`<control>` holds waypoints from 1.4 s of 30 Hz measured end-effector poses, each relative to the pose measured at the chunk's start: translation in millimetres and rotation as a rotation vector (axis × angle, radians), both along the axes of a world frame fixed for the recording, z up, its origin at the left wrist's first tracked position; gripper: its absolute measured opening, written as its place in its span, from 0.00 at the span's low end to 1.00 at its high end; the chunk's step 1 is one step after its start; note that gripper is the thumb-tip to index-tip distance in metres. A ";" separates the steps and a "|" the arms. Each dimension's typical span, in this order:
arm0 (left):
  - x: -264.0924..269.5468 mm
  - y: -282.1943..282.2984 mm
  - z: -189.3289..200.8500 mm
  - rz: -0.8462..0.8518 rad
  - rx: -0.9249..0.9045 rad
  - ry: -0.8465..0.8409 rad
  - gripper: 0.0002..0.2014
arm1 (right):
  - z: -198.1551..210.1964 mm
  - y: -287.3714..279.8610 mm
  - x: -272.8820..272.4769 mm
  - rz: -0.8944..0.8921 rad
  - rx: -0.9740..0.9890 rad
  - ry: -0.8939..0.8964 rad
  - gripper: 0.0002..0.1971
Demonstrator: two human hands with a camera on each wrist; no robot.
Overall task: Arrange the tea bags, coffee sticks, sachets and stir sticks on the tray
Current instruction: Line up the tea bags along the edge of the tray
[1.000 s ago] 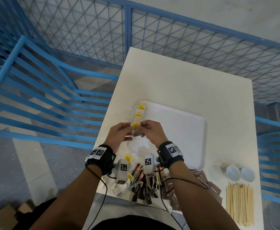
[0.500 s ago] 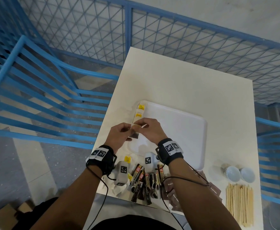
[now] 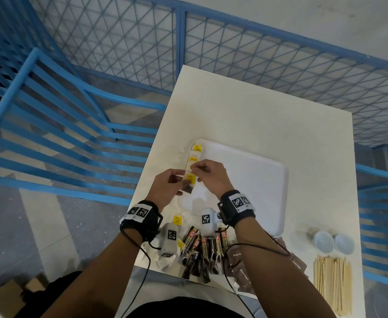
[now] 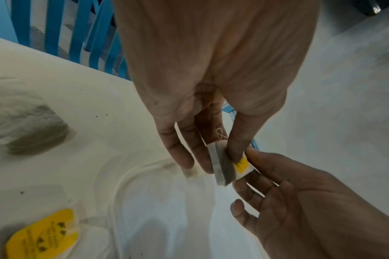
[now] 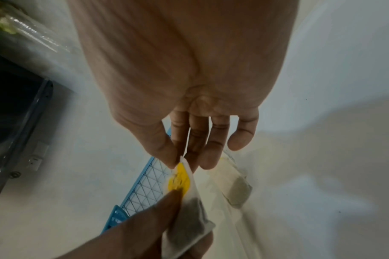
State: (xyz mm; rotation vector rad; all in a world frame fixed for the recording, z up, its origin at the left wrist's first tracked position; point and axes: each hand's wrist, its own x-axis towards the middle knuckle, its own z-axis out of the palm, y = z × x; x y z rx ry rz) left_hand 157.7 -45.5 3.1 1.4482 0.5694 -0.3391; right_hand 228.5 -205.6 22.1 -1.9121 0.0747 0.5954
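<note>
From the head view I see my left hand (image 3: pixel 165 187) and right hand (image 3: pixel 209 175) meeting at frame centre over the left rim of the white tray (image 3: pixel 245 177), both pinching one tea bag (image 3: pixel 189 183), with two more tea bags (image 3: pixel 196 154) on the tray just above and coffee sticks (image 3: pixel 202 249) lower centre on the tabletop (image 3: pixel 257 115). In the left wrist view, my left thumb and fingers (image 4: pixel 235 149) clamp the bag at centre. In the right wrist view, my right fingers (image 5: pixel 167 154) pinch its top corner above the yellow tag (image 5: pixel 179 178).

A white paper tea bag with a yellow tag (image 3: pixel 190 180) hangs tilted over the flat white plastic tray's (image 3: pixel 252 180) left edge, pinched by both hands.
</note>
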 end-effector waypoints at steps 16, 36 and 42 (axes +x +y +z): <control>-2.8 0.6 6.3 -0.044 0.037 -0.025 0.16 | -6.4 -0.4 1.5 0.008 0.013 0.007 0.07; -2.8 0.6 -0.5 0.049 0.030 -0.058 0.08 | -12.3 -7.0 -6.1 -0.002 0.162 0.360 0.15; -2.5 -2.2 1.2 0.123 -0.010 -0.067 0.09 | -11.1 -8.4 -14.2 0.021 0.174 0.278 0.08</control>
